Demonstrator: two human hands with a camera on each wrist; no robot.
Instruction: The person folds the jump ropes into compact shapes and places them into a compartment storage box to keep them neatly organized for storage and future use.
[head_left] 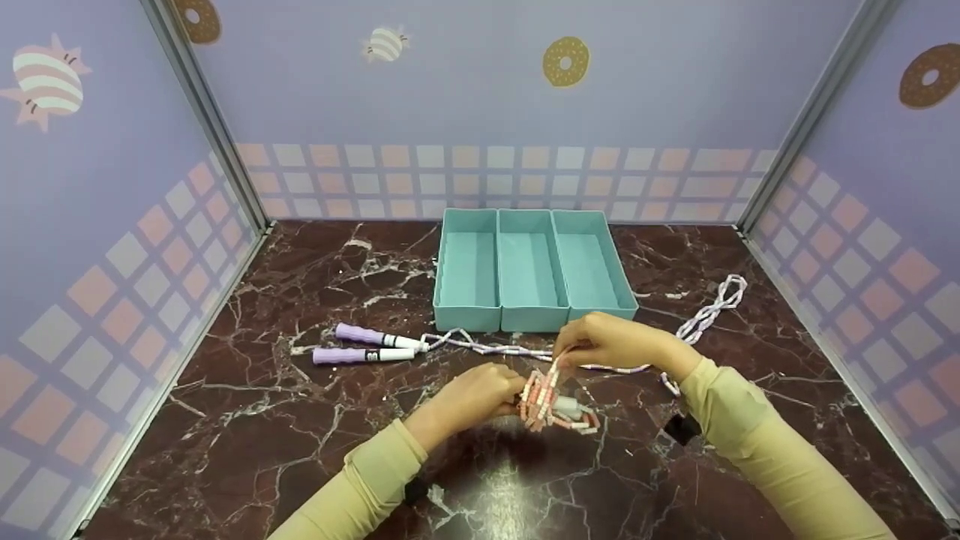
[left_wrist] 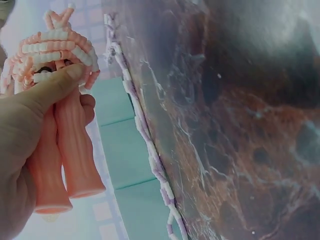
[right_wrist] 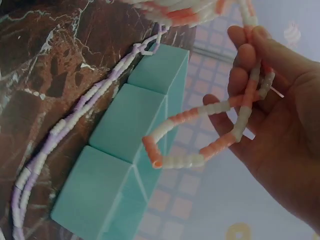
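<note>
Head view: in front of the teal three-compartment box (head_left: 534,320), left hand (head_left: 480,391) grips coral-and-white beaded rope (head_left: 541,399), right hand (head_left: 609,343) pinches its strand.

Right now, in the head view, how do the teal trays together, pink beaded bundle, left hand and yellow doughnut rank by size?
Largest to smallest:
Teal trays
Left hand
Pink beaded bundle
Yellow doughnut, the farthest away
</note>
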